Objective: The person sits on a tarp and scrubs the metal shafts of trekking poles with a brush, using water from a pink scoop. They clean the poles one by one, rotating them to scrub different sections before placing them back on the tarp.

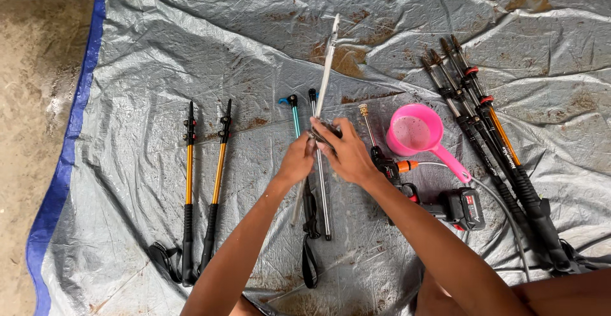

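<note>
Both hands, left and right, clamp the silver pole at its dark collar, shaft pointing toward 12 o'clock. It looks light, stiff and probably slick, so the collar seems the surest hold.

Small pale label on the black-and-red battery pack right of centre, white lettering strip along one black-and-orange pole — no screens

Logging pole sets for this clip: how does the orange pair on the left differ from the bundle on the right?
The orange pair lies straight, parallel and apart; the right bundle lies slanted, several poles overlapping. The pair's grips sit free; the bundle's grips are partly under the person's leg. Both rest untouched on the grey tarp, tips pointing away.
</note>
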